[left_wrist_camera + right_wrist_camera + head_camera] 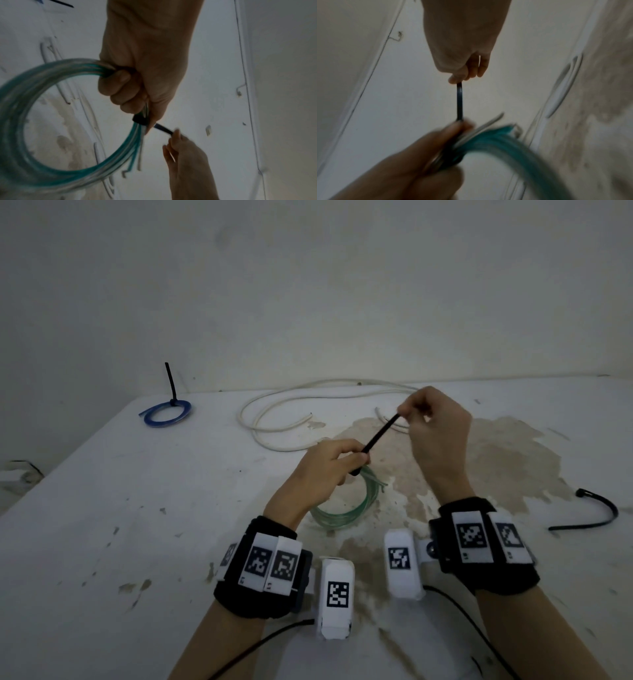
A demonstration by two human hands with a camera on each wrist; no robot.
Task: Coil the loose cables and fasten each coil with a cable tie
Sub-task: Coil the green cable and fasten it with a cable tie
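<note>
1. Green cable coil hangs from your left hand over the stained table in the head view, its top hidden behind your curled fingers; your right hand pinches the free end of the black cable tie. A tied blue coil, a loose white cable and a spare tie lie apart.
2. Left wrist view: your fingers clamp the coil; the tie's head wraps the strands, blurred.
3. Right wrist view: your fingertips pinch the taut strap; the coil is smeared and cut off.
</note>
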